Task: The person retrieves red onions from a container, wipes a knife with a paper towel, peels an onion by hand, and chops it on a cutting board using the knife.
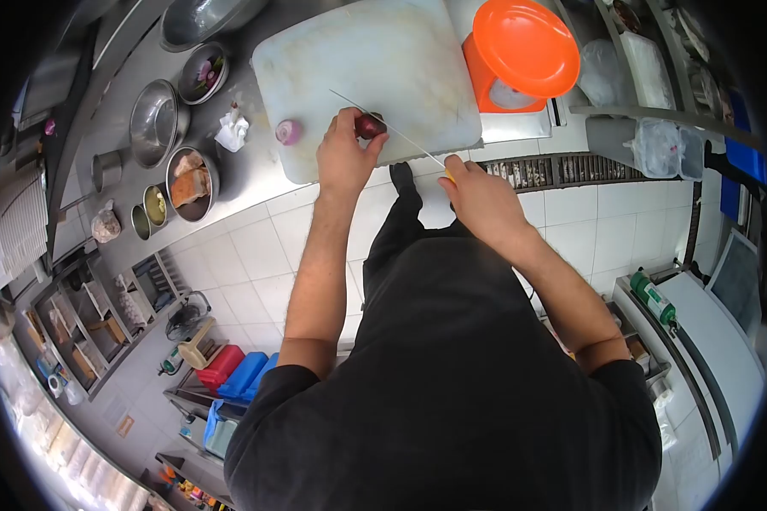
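Observation:
My left hand (346,157) is closed on a dark red onion (369,126) at the near part of the white cutting board (418,60). In my right hand (483,198) is the yellow handle of a knife (409,139). The thin blade runs up and left from that hand, across the onion, with its tip over the board. Whether the blade has cut into the onion is too small to tell. A paler, pinkish-purple onion piece (288,132) lies on the board left of my left hand.
An orange plastic bowl (528,47) stands right of the board. Left on the steel counter (251,175) are a crumpled white tissue (232,129), a metal bowl (216,189) with meat pieces, a bowl (203,73) with purple pieces, and several other metal containers. A floor grate (571,170) runs behind the counter's edge.

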{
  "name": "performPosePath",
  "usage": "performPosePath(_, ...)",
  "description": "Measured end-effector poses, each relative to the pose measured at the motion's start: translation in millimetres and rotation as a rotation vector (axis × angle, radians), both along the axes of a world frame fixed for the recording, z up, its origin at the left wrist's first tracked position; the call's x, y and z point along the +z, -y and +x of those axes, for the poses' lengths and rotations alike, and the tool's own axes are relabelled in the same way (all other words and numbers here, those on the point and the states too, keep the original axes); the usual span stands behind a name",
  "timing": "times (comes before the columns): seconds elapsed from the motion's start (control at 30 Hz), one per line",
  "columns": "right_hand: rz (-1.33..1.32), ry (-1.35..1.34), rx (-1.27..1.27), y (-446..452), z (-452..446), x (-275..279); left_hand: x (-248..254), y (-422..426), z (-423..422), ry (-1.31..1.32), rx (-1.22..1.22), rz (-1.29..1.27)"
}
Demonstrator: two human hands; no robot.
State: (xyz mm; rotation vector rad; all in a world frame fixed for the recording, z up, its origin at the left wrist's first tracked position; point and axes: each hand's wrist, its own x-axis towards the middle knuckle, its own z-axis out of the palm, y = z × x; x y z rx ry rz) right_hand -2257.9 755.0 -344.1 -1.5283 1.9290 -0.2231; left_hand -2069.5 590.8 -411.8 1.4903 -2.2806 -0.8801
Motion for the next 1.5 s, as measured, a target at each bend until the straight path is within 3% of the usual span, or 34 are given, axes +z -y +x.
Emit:
performPosePath(0.3, 0.092, 0.011, 0.019, -6.0, 2.3, 14.7, 9.2, 2.2, -3.0, 0.073, -0.032, -0.008)
performPosePath(0.67, -0.021, 0.034, 0.039, 48.2, 20.8, -32.2, -0.5, -0.3, -0.2, 0.004, -0.058, -0.12)
performPosePath(0.97, -0.02, 0.085, 0.002, 75.1, 33.1, -72.2, -3.2, -2.9, 10.0, -0.053, -0.023, 0.013)
performPosePath(1.17, -0.028, 0.09, -0.001, 74.5, 32.9, -71.4, -6.6, -0.9, -4.8, 0.233, 0.027, -0.139)
performPosePath(1.27, -0.04, 0.109, -0.003, 75.7, 30.0, -75.2, -3.7, 5.0, -15.6, 0.335, -0.008, -0.026)
performPosePath(1.37, -0.02, 0.109, 0.004, 76.3, 27.6, -73.3, 5.1, 7.1, -14.2, 0.205, 0.029, 0.019)
performPosePath(1.5, -0.003, 0.109, 0.005, 76.8, 24.9, -69.9, 0.8, 3.5, 5.1, -0.203, 0.015, 0.012)
